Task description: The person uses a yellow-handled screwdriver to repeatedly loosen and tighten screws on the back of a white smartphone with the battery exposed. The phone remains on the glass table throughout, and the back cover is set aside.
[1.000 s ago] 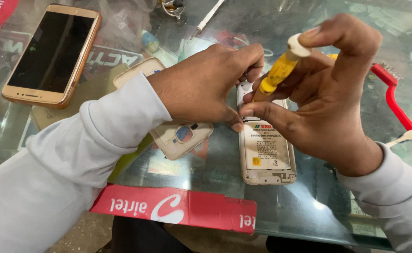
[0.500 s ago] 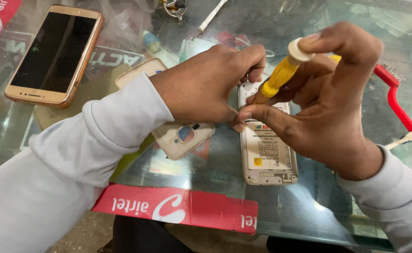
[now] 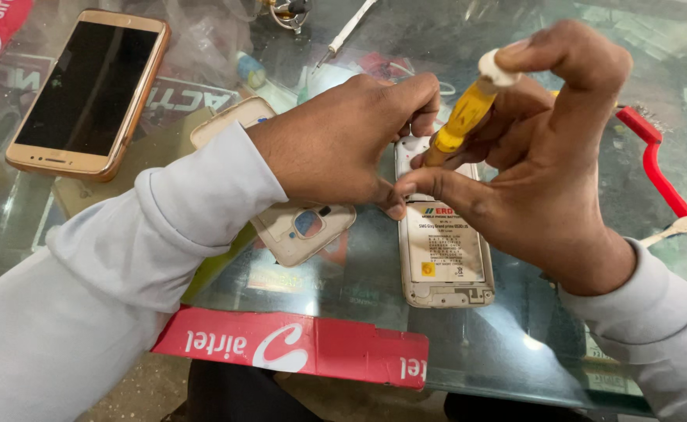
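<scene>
An opened phone [image 3: 445, 254] lies back-up on the glass table [image 3: 515, 344], its white battery showing. My right hand [image 3: 542, 168] grips a yellow-handled screwdriver [image 3: 468, 109] with a white cap, index finger on the cap, tip down at the phone's upper end. My left hand [image 3: 343, 144] rests on the phone's top left edge, fingers curled and steadying it. The phone's removed beige back cover [image 3: 300, 227] lies partly under my left wrist.
A gold phone [image 3: 89, 90] with a dark screen lies at the far left. A red-handled brush [image 3: 667, 184] and a small spatula tool [image 3: 675, 228] lie at the right. Another thin screwdriver [image 3: 347, 31] lies at the back. A red printed strip [image 3: 296, 344] runs along the table's front edge.
Both hands stay on the opened phone. My right hand with the screwdriver has shifted slightly; the phone has barely moved.
</scene>
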A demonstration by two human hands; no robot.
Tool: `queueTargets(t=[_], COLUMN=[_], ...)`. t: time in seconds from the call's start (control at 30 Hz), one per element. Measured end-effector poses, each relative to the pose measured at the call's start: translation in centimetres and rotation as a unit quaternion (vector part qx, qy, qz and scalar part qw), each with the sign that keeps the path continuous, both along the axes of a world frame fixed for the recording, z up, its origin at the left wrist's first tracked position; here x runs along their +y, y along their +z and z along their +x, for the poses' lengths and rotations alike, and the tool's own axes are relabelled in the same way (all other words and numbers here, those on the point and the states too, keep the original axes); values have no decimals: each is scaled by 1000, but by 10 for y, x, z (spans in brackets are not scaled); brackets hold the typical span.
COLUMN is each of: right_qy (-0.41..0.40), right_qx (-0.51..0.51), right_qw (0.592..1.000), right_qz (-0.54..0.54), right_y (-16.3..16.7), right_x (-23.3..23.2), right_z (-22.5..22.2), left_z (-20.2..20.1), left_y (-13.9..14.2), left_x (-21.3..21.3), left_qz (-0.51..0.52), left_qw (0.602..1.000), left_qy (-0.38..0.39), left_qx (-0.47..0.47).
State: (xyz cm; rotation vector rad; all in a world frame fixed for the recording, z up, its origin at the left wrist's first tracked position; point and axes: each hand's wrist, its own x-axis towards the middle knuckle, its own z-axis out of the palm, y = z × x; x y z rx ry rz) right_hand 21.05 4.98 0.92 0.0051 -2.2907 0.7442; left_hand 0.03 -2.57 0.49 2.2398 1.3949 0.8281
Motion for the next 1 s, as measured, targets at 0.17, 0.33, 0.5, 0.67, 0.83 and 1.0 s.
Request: queueTargets(t=[0.17, 0.33, 0.5, 0.67, 0.83, 1.0], right_qy=[92, 87, 17, 79, 99, 47], right_qx=[-31, -57, -21, -12, -48, -15], right_qw=[991, 989, 999, 996, 985, 993], right_qz=[-91, -104, -39, -42, -136, -108], right_y=[1, 3, 1, 3, 1, -3], right_x=[-2, -1, -2, -3, 0, 1], right_z=[1, 7, 2, 1, 5, 2], left_z=[-1, -2, 0, 0, -3, -1], left_y=[3, -1, -2, -1, -1, 0], left_x=[-3, -2, 0, 0, 0, 1], left_qz=[-6, 24, 12, -5, 31, 4], left_qw=[1000, 999, 1000, 1000, 997, 1000], left_qy=[-21, -27, -6, 6, -62, -4], left_qx=[-18, -16, -3, 2, -43, -6])
